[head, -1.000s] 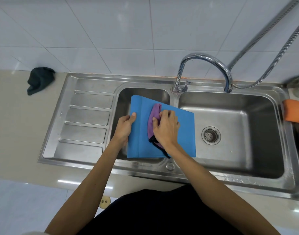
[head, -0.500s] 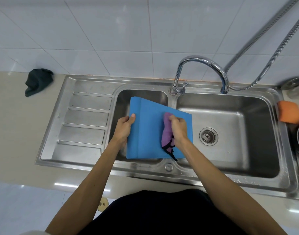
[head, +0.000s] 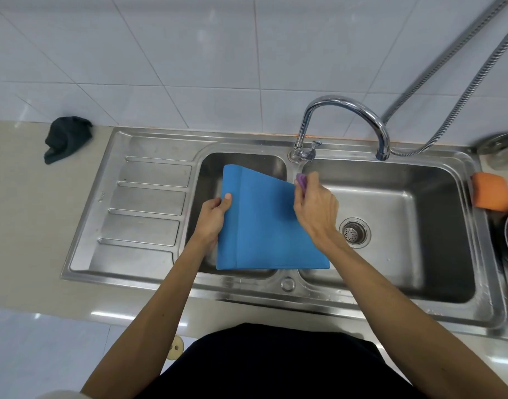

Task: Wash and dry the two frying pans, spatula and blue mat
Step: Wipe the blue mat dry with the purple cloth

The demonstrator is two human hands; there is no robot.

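sink drainboard (head: 137, 203), small stamped mark, unreadable

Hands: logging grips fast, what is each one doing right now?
Left hand: closed on the left edge of the blue mat.
Right hand: closed around the purple cloth at the mat's far right corner.

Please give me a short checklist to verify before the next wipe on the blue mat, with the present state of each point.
1. Left hand grips the blue mat at its left edge: ok.
2. Right hand holds the purple cloth: ok.
3. Cloth touches the mat: at the upper right corner only; contact cannot tell.
4. Mat is over the sink: ok, it spans the divider between both basins.
5. Faucet is off: ok, no stream visible.
6. Mat is dry: cannot tell.
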